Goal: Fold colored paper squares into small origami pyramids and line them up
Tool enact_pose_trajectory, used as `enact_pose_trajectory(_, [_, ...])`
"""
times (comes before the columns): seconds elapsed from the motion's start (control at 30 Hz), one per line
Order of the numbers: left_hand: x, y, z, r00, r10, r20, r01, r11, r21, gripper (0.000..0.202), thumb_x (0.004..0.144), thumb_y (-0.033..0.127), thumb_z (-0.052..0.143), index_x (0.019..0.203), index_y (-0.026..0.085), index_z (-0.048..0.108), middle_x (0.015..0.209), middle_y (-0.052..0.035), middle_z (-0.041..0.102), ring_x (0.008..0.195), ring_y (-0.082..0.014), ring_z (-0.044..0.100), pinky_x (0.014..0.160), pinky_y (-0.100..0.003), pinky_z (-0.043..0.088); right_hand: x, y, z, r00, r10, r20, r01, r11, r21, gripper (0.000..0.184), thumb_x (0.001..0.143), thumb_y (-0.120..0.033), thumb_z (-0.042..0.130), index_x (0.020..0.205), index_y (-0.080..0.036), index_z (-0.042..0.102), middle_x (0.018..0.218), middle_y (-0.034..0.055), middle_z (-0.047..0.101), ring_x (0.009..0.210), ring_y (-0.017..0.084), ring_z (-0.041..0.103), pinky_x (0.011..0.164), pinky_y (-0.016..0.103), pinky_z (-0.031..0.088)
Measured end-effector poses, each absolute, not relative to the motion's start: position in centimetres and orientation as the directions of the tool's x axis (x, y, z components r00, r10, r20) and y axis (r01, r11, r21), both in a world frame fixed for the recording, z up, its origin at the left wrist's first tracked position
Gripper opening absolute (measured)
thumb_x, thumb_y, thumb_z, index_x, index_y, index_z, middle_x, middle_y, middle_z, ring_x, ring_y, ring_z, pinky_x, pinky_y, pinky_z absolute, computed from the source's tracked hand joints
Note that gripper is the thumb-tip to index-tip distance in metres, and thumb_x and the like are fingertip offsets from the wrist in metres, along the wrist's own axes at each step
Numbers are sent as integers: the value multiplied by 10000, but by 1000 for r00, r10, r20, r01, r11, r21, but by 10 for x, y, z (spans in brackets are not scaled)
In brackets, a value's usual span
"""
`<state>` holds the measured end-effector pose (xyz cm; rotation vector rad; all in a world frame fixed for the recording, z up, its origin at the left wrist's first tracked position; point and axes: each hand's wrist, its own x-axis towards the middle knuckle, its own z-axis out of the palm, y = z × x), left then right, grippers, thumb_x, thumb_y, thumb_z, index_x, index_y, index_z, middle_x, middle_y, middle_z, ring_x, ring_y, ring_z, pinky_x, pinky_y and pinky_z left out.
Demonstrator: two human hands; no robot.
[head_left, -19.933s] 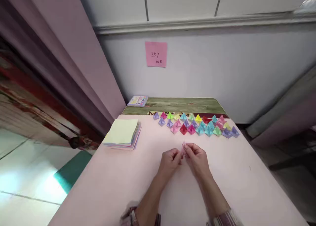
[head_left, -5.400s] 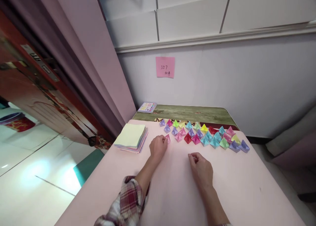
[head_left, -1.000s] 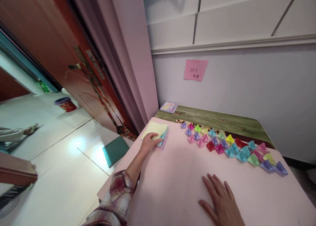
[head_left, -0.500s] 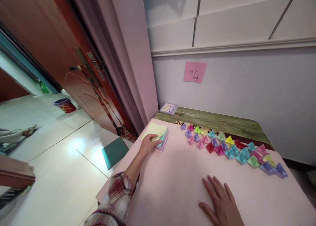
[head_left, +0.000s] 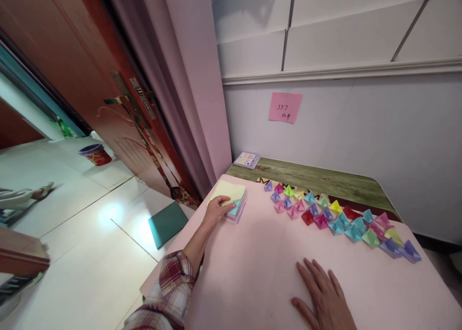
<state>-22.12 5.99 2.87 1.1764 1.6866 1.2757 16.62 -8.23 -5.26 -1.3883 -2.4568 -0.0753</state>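
My left hand (head_left: 216, 210) reaches to the stack of coloured paper squares (head_left: 231, 198) at the pink table's (head_left: 260, 267) far left corner. Its fingers curl over the stack's near edge and pinch the top yellow-green sheet, which lifts slightly. My right hand (head_left: 325, 298) lies flat on the table near the front, palm down, fingers spread, holding nothing. Beyond it, rows of several small folded paper shapes (head_left: 335, 214) in many colours run across the table's far side.
A wooden desk (head_left: 325, 178) stands behind the table against the wall, with a small colourful packet (head_left: 247, 159) on it. A pink note (head_left: 285, 107) is stuck to the wall. A curtain and a door are at left, over a tiled floor with a green mat (head_left: 168, 222).
In the last second almost nothing moved: my left hand stays at the paper stack. Earlier, both hands were folding a pink piece, and the left hand set it by the rows.
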Motion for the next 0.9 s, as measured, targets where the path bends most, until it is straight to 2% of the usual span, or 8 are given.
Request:
enact_pose_trajectory(0.33, [-225,64,35,-290,956,-43,305,135,943,572,410,428,878,882,153,708,789,-11,622,714,-160,555,637,-247,404,166,-81,-52,-478,810,340,830,544,-128,693,871,-591,502,1477,-301,331,1448,61,469,1320,335,422,1081,544,274])
enact_pose_trajectory(0.6, [-235,64,35,-196,980,-26,420,108,901,495,470,465,844,823,159,682,745,6,595,653,-129,510,582,-222,374,167,-83,-53,-481,810,335,833,541,-112,698,872,-599,497,1477,-292,332,1463,58,449,1329,331,409,1084,544,268])
enact_pose_trajectory(0.77, [-234,65,35,-186,983,-4,474,93,876,438,584,497,764,839,153,674,721,0,616,626,-128,524,575,-226,384,166,-82,-51,-468,817,336,835,534,-135,703,869,-591,508,1480,-297,325,1465,61,445,1332,336,405,1079,549,276])
enact_pose_trajectory(0.9, [-233,66,38,-244,968,62,564,90,821,303,706,460,644,752,160,654,632,15,577,590,-131,512,570,-236,379,165,-82,-50,-469,816,338,830,538,-148,708,865,-585,520,1483,-306,315,1459,57,454,1329,338,410,1077,555,278])
